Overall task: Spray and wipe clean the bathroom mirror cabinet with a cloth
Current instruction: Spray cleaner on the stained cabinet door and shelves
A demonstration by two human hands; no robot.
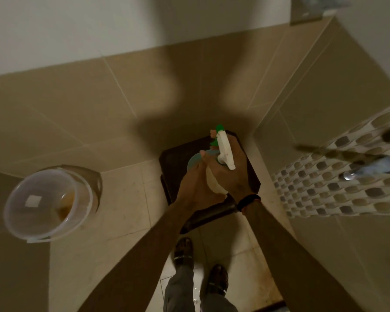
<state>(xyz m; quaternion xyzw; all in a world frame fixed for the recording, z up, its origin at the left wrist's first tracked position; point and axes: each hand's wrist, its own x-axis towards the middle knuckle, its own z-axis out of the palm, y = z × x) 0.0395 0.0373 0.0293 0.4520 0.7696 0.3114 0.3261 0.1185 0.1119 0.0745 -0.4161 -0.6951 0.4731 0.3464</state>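
At centre frame one spray bottle point(214, 176), pale-bodied with a white and green trigger head, is held by both hands: the right hand point(231, 170) curls its fingers round the neck with a fingertip at the trigger, and the left hand point(195, 188) wraps the body from the left, fingers pressed together. What fills the bottle cannot be told, and a teal patch by the left fingers is too hidden to name. At left stands one translucent bucket point(47, 200) with a brownish trace inside; below the hands sits one dark stool point(173, 158), and two sandalled feet point(200, 264) show at the bottom.
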